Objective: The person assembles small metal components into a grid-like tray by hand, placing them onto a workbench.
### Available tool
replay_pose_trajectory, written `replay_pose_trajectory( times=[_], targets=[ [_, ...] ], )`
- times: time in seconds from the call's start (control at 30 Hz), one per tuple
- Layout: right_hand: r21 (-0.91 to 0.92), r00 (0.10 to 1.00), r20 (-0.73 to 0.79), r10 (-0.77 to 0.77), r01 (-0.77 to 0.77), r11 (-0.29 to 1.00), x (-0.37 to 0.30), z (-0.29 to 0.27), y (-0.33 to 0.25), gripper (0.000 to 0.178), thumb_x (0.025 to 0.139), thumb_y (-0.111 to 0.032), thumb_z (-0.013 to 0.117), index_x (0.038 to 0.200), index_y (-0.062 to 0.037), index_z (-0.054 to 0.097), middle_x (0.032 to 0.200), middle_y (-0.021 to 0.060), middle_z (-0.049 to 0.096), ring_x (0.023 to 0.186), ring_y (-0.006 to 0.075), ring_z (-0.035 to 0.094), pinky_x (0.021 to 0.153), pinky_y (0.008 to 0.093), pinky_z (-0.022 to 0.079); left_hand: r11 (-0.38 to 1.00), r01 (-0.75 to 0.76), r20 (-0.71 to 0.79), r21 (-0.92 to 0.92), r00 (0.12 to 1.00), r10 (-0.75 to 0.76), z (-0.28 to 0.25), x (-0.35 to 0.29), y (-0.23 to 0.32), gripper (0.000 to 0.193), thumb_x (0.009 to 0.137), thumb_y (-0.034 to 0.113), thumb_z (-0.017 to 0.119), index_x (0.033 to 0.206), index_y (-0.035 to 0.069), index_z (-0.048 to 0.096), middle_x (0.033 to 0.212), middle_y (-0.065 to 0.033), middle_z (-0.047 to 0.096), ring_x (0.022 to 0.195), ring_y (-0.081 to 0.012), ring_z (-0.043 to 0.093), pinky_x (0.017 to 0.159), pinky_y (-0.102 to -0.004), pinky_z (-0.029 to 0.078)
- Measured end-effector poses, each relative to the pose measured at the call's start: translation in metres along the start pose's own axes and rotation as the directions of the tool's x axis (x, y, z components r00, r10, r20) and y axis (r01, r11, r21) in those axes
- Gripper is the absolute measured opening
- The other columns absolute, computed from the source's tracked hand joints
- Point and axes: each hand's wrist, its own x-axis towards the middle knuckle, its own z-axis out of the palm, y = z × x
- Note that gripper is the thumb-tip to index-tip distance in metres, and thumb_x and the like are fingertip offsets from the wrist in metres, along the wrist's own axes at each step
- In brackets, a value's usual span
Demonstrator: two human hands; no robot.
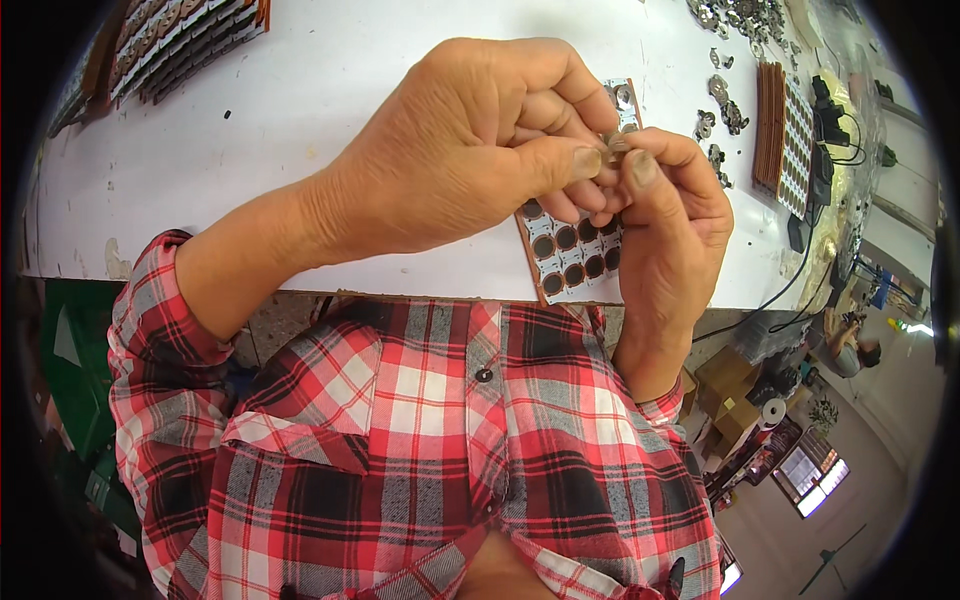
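Observation:
My left hand (470,150) and my right hand (675,210) meet over a panel of small circuit boards (575,255). Between the thumb and finger of each hand is pinched a small shiny metal piece (615,148); the fingertips cover much of it, so its exact shape is hard to make out. Rows of dark round spots on white show along the panel's near part. Its far part carries silvery round metal pieces (625,97). My hands hide the panel's middle.
Loose metal pieces (735,118) are scattered at the far right of the white table (330,80). A stack of panels (782,135) stands at right, beside black adapters and cables (830,125). More stacked panels (185,45) lie far left. The table's near edge runs before my shirt.

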Motion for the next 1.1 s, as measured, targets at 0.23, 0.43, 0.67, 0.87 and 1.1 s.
replay_pose_trajectory(
  times=[0.23, 0.43, 0.67, 0.87, 1.1],
  targets=[
    [0.184, 0.988, 0.017, 0.152, -0.153, 0.971, 0.002, -0.004, -0.005, 0.018, 0.103, -0.004, 0.066, 0.118, 0.0057, 0.070, 0.093, 0.0110, 0.074, 0.071, 0.0101, 0.065, 0.056, 0.0243, 0.054, 0.751, -0.193, 0.097, 0.631, 0.981, 0.170, -0.025, 0.003, 0.002, 0.032, 0.091, -0.011, 0.071, 0.121, -0.004, 0.063, 0.100, -0.0129, 0.076, 0.088, -0.0150, 0.076, 0.074, -0.0286, 0.063],
    [0.601, 0.881, 0.328, 0.341, -0.473, 0.644, 0.008, -0.015, 0.002, 0.026, 0.106, -0.002, 0.055, 0.130, 0.0083, 0.056, 0.104, 0.0135, 0.055, 0.072, 0.0099, 0.050, 0.050, 0.0212, 0.047, 0.501, -0.387, 0.322, 0.774, 0.922, 0.216, -0.037, 0.010, 0.022, 0.040, 0.076, 0.007, 0.081, 0.111, -0.001, 0.064, 0.108, -0.0164, 0.063, 0.103, -0.0336, 0.060, 0.093, -0.0443, 0.047],
    [0.291, 0.940, 0.178, 0.291, -0.333, 0.897, 0.003, -0.003, -0.002, 0.025, 0.104, 0.000, 0.059, 0.127, 0.0079, 0.061, 0.102, 0.0127, 0.064, 0.070, 0.0085, 0.054, 0.053, 0.0205, 0.047, 0.380, -0.670, 0.441, 0.638, 0.722, 0.534, -0.054, 0.019, 0.003, 0.039, 0.076, 0.004, 0.081, 0.111, -0.001, 0.064, 0.107, -0.0158, 0.065, 0.106, -0.0326, 0.061, 0.095, -0.0431, 0.046],
    [-0.300, 0.997, 0.059, 0.051, -0.031, 0.954, -0.008, 0.021, -0.003, 0.014, 0.096, 0.009, 0.070, 0.110, 0.0047, 0.070, 0.092, 0.0049, 0.074, 0.074, 0.0051, 0.066, 0.060, 0.0191, 0.050, 0.297, -0.673, 0.502, 0.678, 0.719, 0.481, -0.050, 0.015, 0.014, 0.035, 0.078, 0.003, 0.081, 0.109, 0.000, 0.066, 0.105, -0.0144, 0.067, 0.109, -0.0320, 0.062, 0.099, -0.0436, 0.045],
    [-0.601, 0.960, 0.261, -0.105, 0.246, 0.761, -0.006, 0.015, 0.011, 0.015, 0.096, 0.009, 0.073, 0.111, 0.0049, 0.073, 0.097, 0.0031, 0.074, 0.089, 0.0069, 0.070, 0.079, 0.0205, 0.055, 0.073, -0.699, 0.572, 0.711, 0.636, 0.518, -0.056, 0.012, 0.004, 0.029, 0.078, 0.001, 0.080, 0.103, 0.000, 0.066, 0.102, -0.0141, 0.067, 0.108, -0.0326, 0.062, 0.101, -0.0445, 0.045]
  ],
)
